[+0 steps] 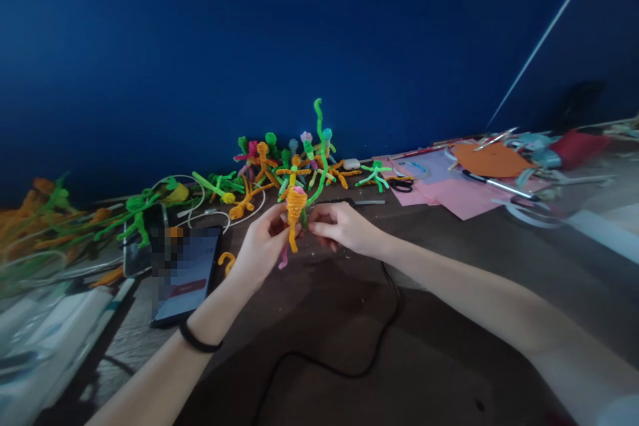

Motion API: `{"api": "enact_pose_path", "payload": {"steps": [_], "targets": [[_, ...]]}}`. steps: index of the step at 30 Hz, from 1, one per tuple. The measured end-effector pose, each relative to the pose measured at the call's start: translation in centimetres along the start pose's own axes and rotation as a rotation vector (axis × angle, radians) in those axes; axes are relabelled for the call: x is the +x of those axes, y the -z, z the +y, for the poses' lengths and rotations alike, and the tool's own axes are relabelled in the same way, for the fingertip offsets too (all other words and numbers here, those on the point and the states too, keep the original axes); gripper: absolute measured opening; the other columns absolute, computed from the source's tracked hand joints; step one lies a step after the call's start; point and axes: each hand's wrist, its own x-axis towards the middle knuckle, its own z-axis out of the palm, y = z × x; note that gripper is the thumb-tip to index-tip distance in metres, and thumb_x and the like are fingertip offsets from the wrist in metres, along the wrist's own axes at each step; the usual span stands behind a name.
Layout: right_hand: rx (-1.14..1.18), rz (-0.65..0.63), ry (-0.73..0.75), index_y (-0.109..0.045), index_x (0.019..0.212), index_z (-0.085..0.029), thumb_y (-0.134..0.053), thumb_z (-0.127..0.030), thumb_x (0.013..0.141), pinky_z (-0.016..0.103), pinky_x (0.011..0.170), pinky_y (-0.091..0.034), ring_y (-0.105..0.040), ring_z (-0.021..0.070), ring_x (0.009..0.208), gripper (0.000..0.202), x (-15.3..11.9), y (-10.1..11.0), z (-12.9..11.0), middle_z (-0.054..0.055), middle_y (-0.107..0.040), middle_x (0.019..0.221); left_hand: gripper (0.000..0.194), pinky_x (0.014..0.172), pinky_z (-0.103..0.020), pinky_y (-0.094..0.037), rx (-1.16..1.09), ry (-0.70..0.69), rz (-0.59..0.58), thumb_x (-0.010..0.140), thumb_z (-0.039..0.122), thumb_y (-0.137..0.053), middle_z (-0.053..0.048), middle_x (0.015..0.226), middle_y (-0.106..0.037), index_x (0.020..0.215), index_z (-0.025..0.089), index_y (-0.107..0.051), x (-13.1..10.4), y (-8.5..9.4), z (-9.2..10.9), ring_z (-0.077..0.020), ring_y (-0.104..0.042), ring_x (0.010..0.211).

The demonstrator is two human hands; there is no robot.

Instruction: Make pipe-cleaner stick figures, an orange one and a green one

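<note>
My left hand [267, 239] is closed in a pinch around a pipe-cleaner figure [296, 202] with a wound orange body, a bit of pink near its top, and orange and pink ends hanging below. Close beside it, my right hand [332, 225] has its fingers pressed together at the lower part of a long green pipe cleaner [324, 160], which rises in a wavy line above both hands. Whether the green piece is joined to the figure is hard to make out. The fingertips of both hands are partly hidden.
Several finished pipe-cleaner figures [263, 158] stand along the blue wall. At left lie a phone [187, 279], a white cable [202, 196] and more pipe-cleaner pieces. Pink paper [456, 196], orange paper [492, 161] and scissors [401, 185] lie right. A black cable [344, 373] crosses the table.
</note>
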Motion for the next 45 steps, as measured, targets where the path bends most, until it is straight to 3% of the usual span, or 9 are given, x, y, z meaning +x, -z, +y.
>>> {"api": "enact_pose_path", "payload": {"steps": [4, 10, 17, 22, 27, 31, 34, 38, 45], "targets": [[0.000, 0.019, 0.070, -0.051, 0.072, -0.015, -0.054, -0.028, 0.075, 0.017, 0.037, -0.030, -0.038, 0.0048, 0.039, 0.014, 0.1, 0.3, 0.2, -0.006, -0.045, 0.047, 0.028, 0.050, -0.019, -0.039, 0.061, -0.037, 0.026, 0.058, 0.013, -0.066, 0.000, 0.071, -0.061, 0.086, 0.016, -0.063, 0.0, 0.1, 0.5, -0.0118, -0.051, 0.057], [-0.062, 0.047, 0.140, -0.051, 0.070, -0.014, -0.054, -0.028, 0.074, 0.019, 0.041, -0.030, -0.041, 0.0060, 0.045, 0.014, -0.2, 0.4, -0.3, -0.004, -0.045, 0.050, 0.012, 0.058, -0.020, -0.039, 0.210, -0.104, 0.111, 0.061, 0.022, -0.067, -0.001, 0.070, -0.058, 0.070, 0.016, -0.064, 0.0, 0.2, 0.8, -0.0128, -0.052, 0.064], [-0.190, 0.079, 0.242, -0.052, 0.073, -0.015, -0.050, -0.023, 0.077, 0.021, 0.050, -0.035, -0.043, 0.0069, 0.052, 0.010, -0.6, 0.6, -0.7, -0.003, -0.046, 0.059, 0.021, 0.057, -0.019, -0.038, 0.240, -0.016, 0.012, 0.071, 0.036, -0.058, 0.000, 0.067, -0.058, 0.076, 0.017, -0.064, -0.3, 0.4, 0.5, -0.0115, -0.050, 0.061], [-0.262, 0.111, 0.274, -0.052, 0.074, -0.015, -0.049, -0.024, 0.078, 0.022, 0.050, -0.034, -0.042, 0.0070, 0.053, 0.010, -0.7, 0.6, -0.8, -0.002, -0.047, 0.061, 0.023, 0.053, -0.018, -0.037, 0.160, 0.014, 0.018, 0.071, 0.039, -0.057, 0.000, 0.066, -0.056, 0.073, 0.016, -0.062, -0.1, 0.3, -0.2, -0.0110, -0.048, 0.060], [-0.284, 0.135, 0.298, -0.053, 0.075, -0.015, -0.049, -0.024, 0.078, 0.022, 0.052, -0.035, -0.043, 0.0076, 0.054, 0.011, -0.6, 0.5, -0.6, -0.002, -0.048, 0.062, 0.027, 0.060, -0.019, -0.039, 0.143, 0.026, 0.106, 0.067, 0.039, -0.062, 0.001, 0.070, -0.060, 0.081, 0.017, -0.064, -0.1, 0.3, -0.2, -0.0117, -0.052, 0.066], [-0.291, 0.210, 0.368, -0.054, 0.076, -0.015, -0.051, -0.024, 0.078, 0.023, 0.057, -0.041, -0.047, 0.0072, 0.060, 0.010, -0.4, 0.4, -0.5, 0.003, -0.051, 0.084, 0.030, 0.067, -0.020, -0.041, 0.148, 0.011, 0.124, 0.067, 0.040, -0.061, 0.000, 0.077, -0.063, 0.086, 0.017, -0.065, 0.0, 0.2, -0.2, -0.0137, -0.055, 0.074], [-0.224, 0.176, 0.352, -0.052, 0.078, -0.016, -0.050, -0.023, 0.079, 0.023, 0.062, -0.045, -0.052, 0.0082, 0.069, 0.007, -0.3, 0.3, -0.6, 0.007, -0.049, 0.101, 0.030, 0.072, -0.022, -0.041, 0.144, -0.035, 0.151, 0.067, 0.040, -0.061, -0.001, 0.081, -0.065, 0.086, 0.017, -0.065, 0.1, 0.2, -0.4, -0.0155, -0.056, 0.080], [-0.187, 0.111, 0.318, -0.049, 0.084, -0.018, -0.044, -0.024, 0.083, 0.027, 0.071, -0.045, -0.055, 0.0121, 0.078, 0.008, -0.3, 0.2, -0.5, 0.003, -0.056, 0.084, 0.027, 0.074, -0.024, -0.042, 0.174, -0.083, 0.150, 0.070, 0.038, -0.059, -0.002, 0.083, -0.064, 0.087, 0.017, -0.064, 0.1, 0.2, -0.3, -0.0162, -0.057, 0.082], [-0.265, 0.134, 0.279, -0.044, 0.085, -0.019, -0.041, -0.028, 0.085, 0.025, 0.060, -0.045, -0.053, 0.0110, 0.063, 0.011, -0.5, 0.1, -0.3, -0.001, -0.053, 0.071, 0.019, 0.064, -0.021, -0.043, 0.235, -0.176, 0.122, 0.070, 0.031, -0.059, 0.000, 0.075, -0.059, 0.082, 0.016, -0.059, -0.2, 0.1, 0.5, -0.0123, -0.055, 0.072]]}}
